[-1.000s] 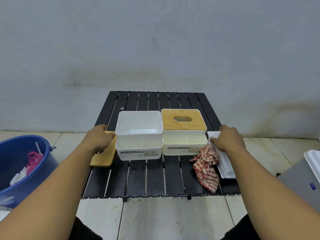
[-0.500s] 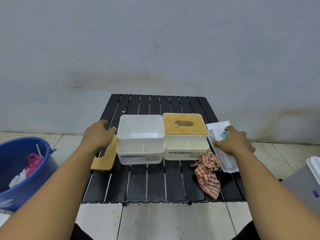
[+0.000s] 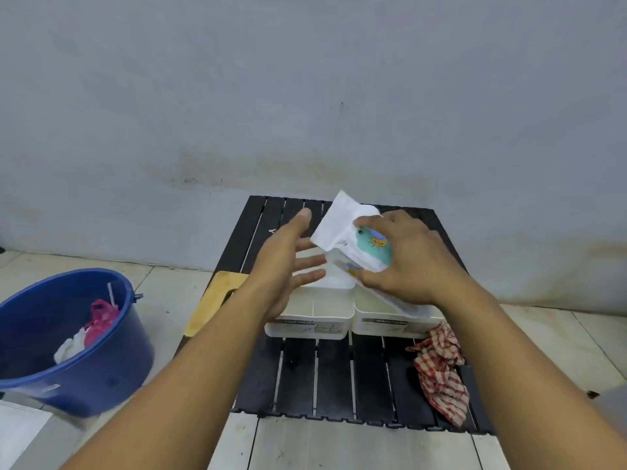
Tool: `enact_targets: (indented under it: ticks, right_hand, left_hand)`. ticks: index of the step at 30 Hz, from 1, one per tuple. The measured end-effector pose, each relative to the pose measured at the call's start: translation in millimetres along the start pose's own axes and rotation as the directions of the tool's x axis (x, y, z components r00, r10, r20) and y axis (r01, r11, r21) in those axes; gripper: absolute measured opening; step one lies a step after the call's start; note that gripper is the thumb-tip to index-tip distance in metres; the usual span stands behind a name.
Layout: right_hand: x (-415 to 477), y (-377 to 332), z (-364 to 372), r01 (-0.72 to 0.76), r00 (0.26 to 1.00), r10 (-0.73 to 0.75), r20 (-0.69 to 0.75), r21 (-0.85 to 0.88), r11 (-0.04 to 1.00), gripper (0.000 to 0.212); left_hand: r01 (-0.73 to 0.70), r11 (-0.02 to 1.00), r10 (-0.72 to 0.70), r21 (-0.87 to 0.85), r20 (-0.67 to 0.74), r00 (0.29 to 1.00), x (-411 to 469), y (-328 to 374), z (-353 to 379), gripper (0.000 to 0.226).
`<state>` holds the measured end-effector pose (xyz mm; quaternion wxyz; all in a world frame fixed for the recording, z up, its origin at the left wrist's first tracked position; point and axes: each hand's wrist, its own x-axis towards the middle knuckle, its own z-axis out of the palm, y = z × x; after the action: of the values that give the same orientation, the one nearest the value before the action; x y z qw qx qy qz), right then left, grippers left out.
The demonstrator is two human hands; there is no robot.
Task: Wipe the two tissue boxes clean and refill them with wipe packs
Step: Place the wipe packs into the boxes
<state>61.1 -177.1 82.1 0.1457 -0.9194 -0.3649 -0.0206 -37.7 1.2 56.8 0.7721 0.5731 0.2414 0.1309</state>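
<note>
Two white tissue boxes stand side by side on the black slatted table (image 3: 339,378): the left box (image 3: 312,317) is open, the right box (image 3: 383,320) is mostly hidden behind my right hand. My right hand (image 3: 410,266) grips white wipe packs (image 3: 353,239) with a teal label, held tilted above the boxes. My left hand (image 3: 288,262) hovers over the left box with straight, spread fingers, just left of the packs. A bamboo lid (image 3: 213,300) lies at the table's left edge.
A red-checked cloth (image 3: 441,371) lies crumpled at the table's front right. A blue bucket (image 3: 68,340) holding pink and white scraps stands on the tiled floor to the left. A grey wall rises close behind the table.
My right hand has lifted the wipe packs off the table's right side and carried them left above the boxes. My left hand left the open box's side and rose toward the packs.
</note>
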Motion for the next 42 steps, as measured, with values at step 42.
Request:
enact_targets:
  ticks: [42]
  right_hand:
    - [41.9,-101.0,0.6,-0.159,0.977,0.175,-0.125,0.131,0.979,0.028]
  left_hand:
    - [-0.168,0.948,0.133,-0.269,-0.142,0.981,15.9,-9.8,-8.4,0.034]
